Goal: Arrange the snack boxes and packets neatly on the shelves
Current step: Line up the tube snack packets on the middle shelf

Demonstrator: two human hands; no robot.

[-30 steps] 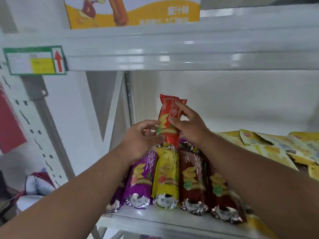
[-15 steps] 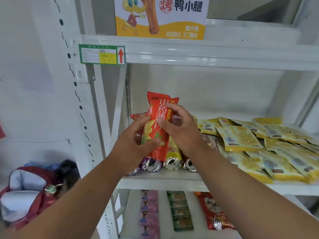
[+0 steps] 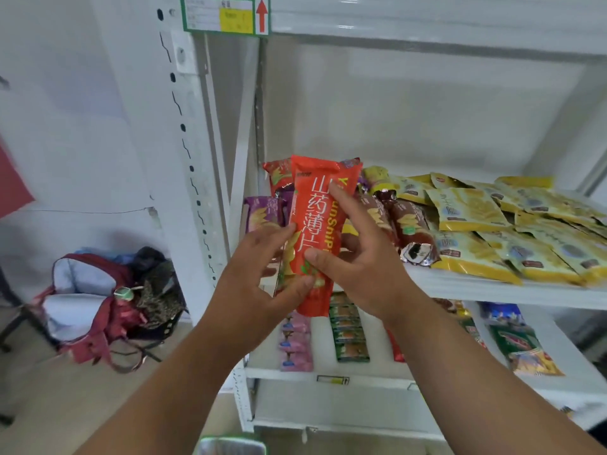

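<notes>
— Both grips are on the red packet [image 3: 313, 234]: the left hand [image 3: 262, 274] pinches its lower left edge between thumb and fingers, and the right hand [image 3: 363, 267] holds its right side, thumb across the front, forefinger laid up along the printing.

— And the surface, the room?

— White metal shelving fills the centre and right of the frame; the middle shelf [image 3: 492, 290] carries the snacks, with a slotted upright [image 3: 187, 142] at centre left and a pale wall behind. A price label [image 3: 226, 14] with a red arrow sits at the top.

— How does the packet look?

— Long, narrow, bright orange-red with white characters, held upright at frame centre, in front of the shelf's left end and clear of it.

— What lies around it?

— Behind it, purple packets [image 3: 262, 213] and brown packets [image 3: 410, 228] with foil ends; to the right, overlapping yellow packets [image 3: 476, 218]. The lower shelf [image 3: 328, 372] holds pink packets [image 3: 295, 343] and green packets [image 3: 349, 333]. A red bag [image 3: 98, 303] lies on the floor at lower left.
</notes>
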